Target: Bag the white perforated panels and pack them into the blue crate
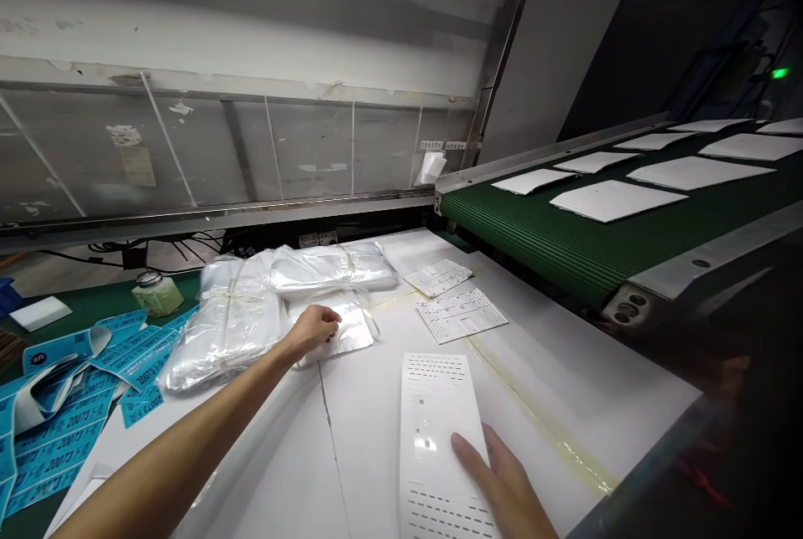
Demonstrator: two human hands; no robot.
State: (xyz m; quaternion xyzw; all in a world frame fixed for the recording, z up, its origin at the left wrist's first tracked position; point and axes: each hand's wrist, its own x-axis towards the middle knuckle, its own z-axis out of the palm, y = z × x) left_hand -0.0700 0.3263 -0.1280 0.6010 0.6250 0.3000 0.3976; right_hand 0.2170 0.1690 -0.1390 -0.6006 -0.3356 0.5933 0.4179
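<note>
My left hand reaches across the white table top and rests curled on a flat, clear plastic bag. Its fingers lie on the bag's upper part, and I cannot see whether they pinch it. Beside that bag lie two tied bundles of clear plastic bags. My right hand is at the bottom of the view, with its fingertips spread on a long white perforated sheet. The sheet's lower end runs out of the frame.
Two small printed sheets lie beyond the perforated one. A green conveyor belt carrying white sheets runs along the right. Blue printed labels, a glass bottle of yellowish liquid and a white sponge sit on a green surface at the left.
</note>
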